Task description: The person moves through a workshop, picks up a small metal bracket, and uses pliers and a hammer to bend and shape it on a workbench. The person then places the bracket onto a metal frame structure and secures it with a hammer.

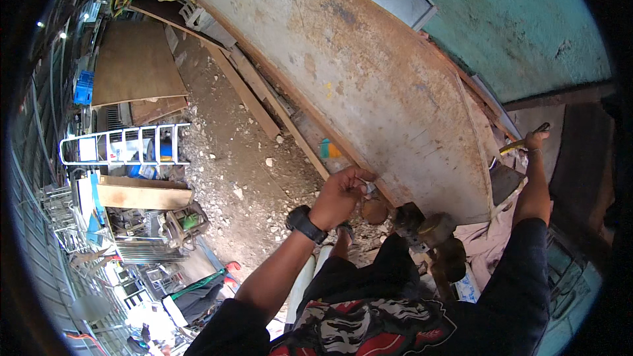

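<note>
While left hand is pinching a small pale piece, right hand is gripping a yellow tool

As the left hand is holding the small pale piece between thumb and fingers beside the near edge of a large worn board, the right hand is extending past the board's right end, its fingers wrapping round the yellow tool; its exact kind is too small to tell. A dark watch is circling the left wrist. Just below the pale piece, a round brown block is sitting. The board is slanting across the middle, and a teal-and-orange object is lying near its long left edge. Wooden planks are resting on stony ground.
</note>
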`<state>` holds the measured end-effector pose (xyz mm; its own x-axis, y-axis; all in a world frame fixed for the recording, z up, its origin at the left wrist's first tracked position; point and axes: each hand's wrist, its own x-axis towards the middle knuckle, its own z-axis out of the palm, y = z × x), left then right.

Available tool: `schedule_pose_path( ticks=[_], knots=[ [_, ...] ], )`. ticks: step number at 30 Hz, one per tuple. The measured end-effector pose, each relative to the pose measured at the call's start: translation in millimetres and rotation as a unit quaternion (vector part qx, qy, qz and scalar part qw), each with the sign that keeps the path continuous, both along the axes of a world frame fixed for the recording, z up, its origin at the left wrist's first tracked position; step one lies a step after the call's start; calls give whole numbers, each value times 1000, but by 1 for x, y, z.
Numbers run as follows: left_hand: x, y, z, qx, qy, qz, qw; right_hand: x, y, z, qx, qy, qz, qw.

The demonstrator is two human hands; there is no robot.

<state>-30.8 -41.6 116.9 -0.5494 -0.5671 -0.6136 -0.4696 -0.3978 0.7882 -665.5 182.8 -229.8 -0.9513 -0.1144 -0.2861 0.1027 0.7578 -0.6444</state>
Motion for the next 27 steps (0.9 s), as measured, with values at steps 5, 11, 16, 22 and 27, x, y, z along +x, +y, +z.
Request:
schedule_pose_path(
  ticks=[5,11,16,22,27],
  knots=[
    [-27,5,5,-264,-89,-185,942,30,-27,-3,-1,-66,3,998],
    [18,-62,1,82,29,-106,991,-82,63,-67,79,109,84,987],
    [163,-58,57,95,317,295,896,-93,61,-11,211,251,498,803],
    [218,-94,157,-2,529,337,779,47,-30,210,-266,215,59,938],
    [308,-114,189,-19,660,346,666,381,-233,563,-403,236,269,842]
  ],
)
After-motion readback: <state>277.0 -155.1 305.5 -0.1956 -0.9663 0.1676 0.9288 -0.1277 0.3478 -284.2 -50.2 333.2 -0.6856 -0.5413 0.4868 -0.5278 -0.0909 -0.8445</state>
